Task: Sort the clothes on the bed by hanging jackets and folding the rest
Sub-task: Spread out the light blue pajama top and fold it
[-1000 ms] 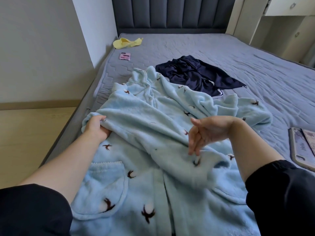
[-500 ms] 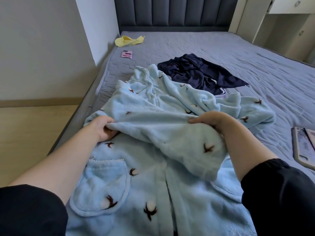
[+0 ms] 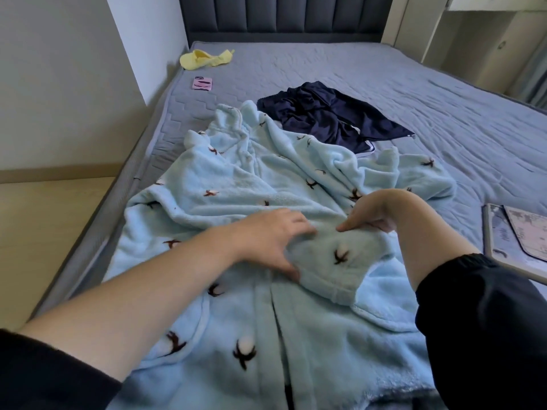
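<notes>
Right hand (image 3: 381, 211) — curled fingers (image 3: 353, 225) on sleeve (image 3: 334, 261)

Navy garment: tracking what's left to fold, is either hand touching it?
No, the navy garment lies farther up the bed; left hand and right hand are on the blue robe.

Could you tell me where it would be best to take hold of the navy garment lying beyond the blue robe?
Probably the navy garment is best pinched at its bunched folds near the middle, coming from the right side: that side lies on bare mattress, while its near edge meets the light blue robe.
</notes>
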A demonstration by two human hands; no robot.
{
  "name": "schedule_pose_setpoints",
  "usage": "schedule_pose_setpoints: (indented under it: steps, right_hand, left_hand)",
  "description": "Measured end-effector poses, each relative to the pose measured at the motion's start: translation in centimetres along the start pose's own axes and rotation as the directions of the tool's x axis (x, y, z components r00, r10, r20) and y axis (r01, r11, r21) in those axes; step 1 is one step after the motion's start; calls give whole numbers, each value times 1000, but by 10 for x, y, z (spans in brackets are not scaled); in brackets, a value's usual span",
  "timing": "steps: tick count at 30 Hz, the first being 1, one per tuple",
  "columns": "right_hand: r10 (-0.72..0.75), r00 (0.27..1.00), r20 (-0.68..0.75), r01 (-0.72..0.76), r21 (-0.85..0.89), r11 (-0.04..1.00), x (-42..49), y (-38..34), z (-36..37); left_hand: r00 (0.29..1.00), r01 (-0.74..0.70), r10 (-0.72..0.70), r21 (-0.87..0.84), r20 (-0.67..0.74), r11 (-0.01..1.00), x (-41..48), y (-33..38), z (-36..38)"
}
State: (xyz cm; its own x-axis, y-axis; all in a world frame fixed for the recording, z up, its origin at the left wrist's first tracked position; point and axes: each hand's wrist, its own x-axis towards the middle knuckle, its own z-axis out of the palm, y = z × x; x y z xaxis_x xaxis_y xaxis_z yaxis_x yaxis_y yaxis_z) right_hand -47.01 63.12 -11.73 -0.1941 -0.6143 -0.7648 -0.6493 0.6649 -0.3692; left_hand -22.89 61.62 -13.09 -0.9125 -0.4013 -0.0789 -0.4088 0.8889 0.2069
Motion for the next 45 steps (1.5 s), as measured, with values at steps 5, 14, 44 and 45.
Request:
schedule_pose_setpoints:
  steps: [5,14,44,45]
  right_hand:
    - [-38,978,-203,22,-80,997,-2,-3,-9]
    - [12,990,-140,-61,-346,936,-2,1,-5]
    - [-484,617,-620,631,758,-166,-43,-19,-56]
    - [-608,554,-569,692,721,-45,-51,-31,-49]
  left_hand:
    - [892,-238,378,456,-246,858,11,28,16]
    - [999,5,-6,-42,-40,999,25,56,22]
    - [705,-202,-694,-895,149,-398,41,-34,2]
    - [696,-272,-698,-839,167,-472,28,-50,-1]
